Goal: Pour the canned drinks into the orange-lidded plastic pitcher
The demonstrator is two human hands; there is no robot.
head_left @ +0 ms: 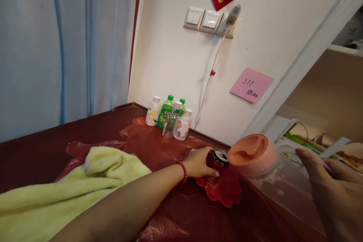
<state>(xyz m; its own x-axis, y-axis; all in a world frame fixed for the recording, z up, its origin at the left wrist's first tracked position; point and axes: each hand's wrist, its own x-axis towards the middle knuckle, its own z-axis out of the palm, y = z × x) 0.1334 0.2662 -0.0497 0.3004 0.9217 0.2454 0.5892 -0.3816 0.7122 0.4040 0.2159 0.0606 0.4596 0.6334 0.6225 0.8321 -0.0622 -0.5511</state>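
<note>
My left hand [200,163], with a red bead bracelet [183,171] at the wrist, is wrapped round a red drink can [220,157]. The can's top faces up and its lower part is partly hidden by my thumb. Under and beside it is a red scalloped dish [227,189]; whether the can touches it I cannot tell. At the right, my right hand [336,189] grips a clear plastic container [280,193] by its far end. The container is tilted, and its orange lid [249,149] points toward the can.
Several bottles, including a green drink bottle [165,112] and a white-capped bottle [183,125], stand against the wall. A yellow towel [113,174] lies at the left on red plastic sheeting [147,141]. A white cable [211,72] hangs from the socket; shelves [317,106] are at the right.
</note>
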